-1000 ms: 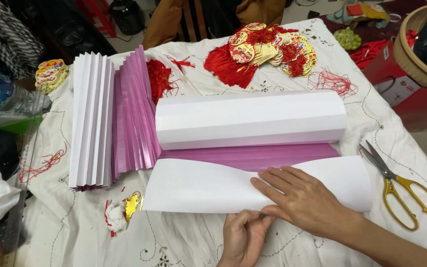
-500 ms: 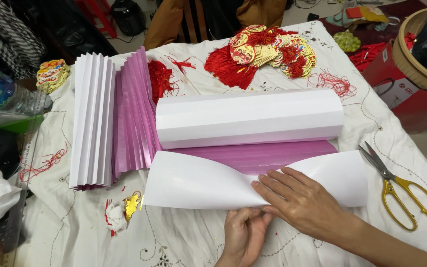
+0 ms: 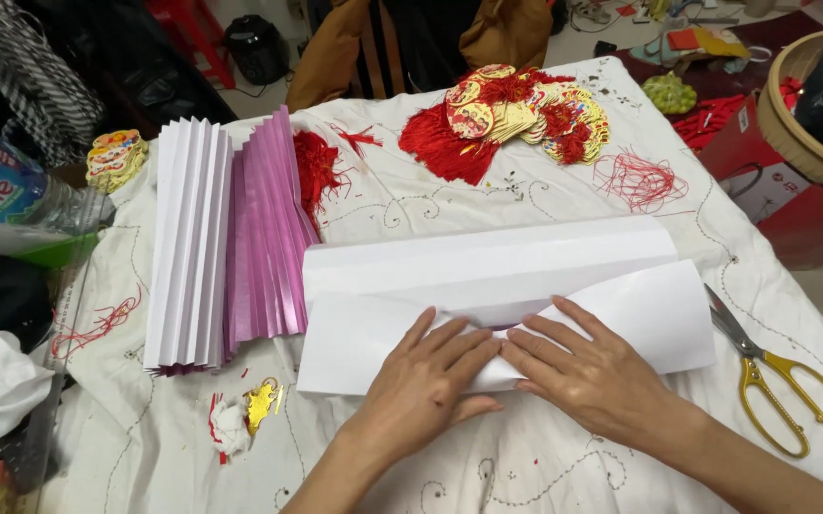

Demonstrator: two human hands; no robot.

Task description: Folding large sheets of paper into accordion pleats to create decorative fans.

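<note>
1. Head view, left hand (image 3: 426,381): now on top of the paper (image 3: 497,305), palm down, fingers spread flat and pointing toward the fold. A second ago it sat below the sheet's near edge, mostly tucked under the right wrist. Grip: apart, closed on nothing, pressing only.
2. Head view, right hand (image 3: 587,366): flat on the same sheet, fingertips nearly meeting the left hand's at the middle. Earlier it pressed alone, further right. Grip: apart, nothing clamped.
3. Paper: large white sheet, middle of the surface (image 3: 525,200), in front of the person. A second ago a wide pink band showed between its far roll and near flap; now the near flap is drawn up over it and only a sliver of pink shows between the fingertips. Judged: a fold is being closed and flattened, both hands bearing down on the crease.
4. Pleated stacks, left of the sheet: white stack (image 3: 188,243) and pink stack (image 3: 268,238), side by side, touching, unmoved.
5. Scissors (image 3: 778,376): yellow handles, right of the sheet, just beside its corner, unmoved.
6. Red tassels with round ornaments (image 3: 506,119): far side of the surface, well apart from the hands.
7. Gold scrap (image 3: 261,405): near the sheet's left corner.
</note>
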